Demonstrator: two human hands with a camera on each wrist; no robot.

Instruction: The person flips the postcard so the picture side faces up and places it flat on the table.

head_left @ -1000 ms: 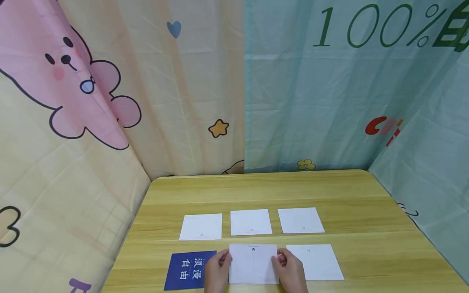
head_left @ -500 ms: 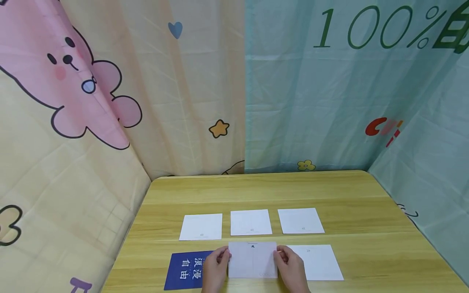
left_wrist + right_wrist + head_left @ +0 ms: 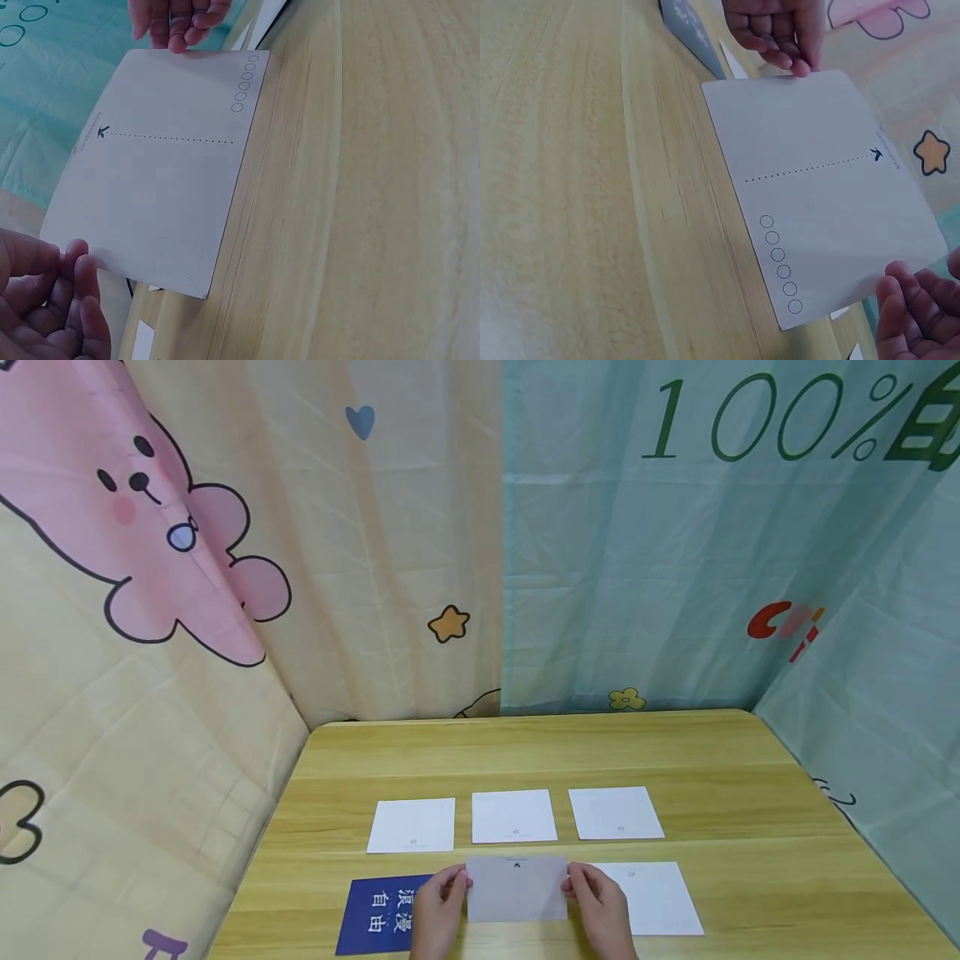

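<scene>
A white postcard (image 3: 517, 895) is held up over the near middle of the table, tilted, with its printed side showing. My left hand (image 3: 441, 910) pinches its left edge between thumb and fingers, and my right hand (image 3: 600, 906) pinches the right edge. In the left wrist view the postcard (image 3: 157, 165) carries a dotted line, a small bird-like mark and a row of circles. Beside my left hand, and partly behind it, lies a blue card (image 3: 375, 914) with white characters. Another white card (image 3: 663, 902) lies partly hidden behind my right hand.
Across the wooden table (image 3: 525, 743), beyond the hands, a row holds a left white card (image 3: 411, 824), a middle white card (image 3: 514, 816) and a right white card (image 3: 617, 812). Patterned curtains (image 3: 390, 543) hang around the table's back and sides.
The postcard has tilted, its near edge rising so that it looks shorter in the head view. Both hands keep their hold and have shifted slightly. The cards on the table stay put.
</scene>
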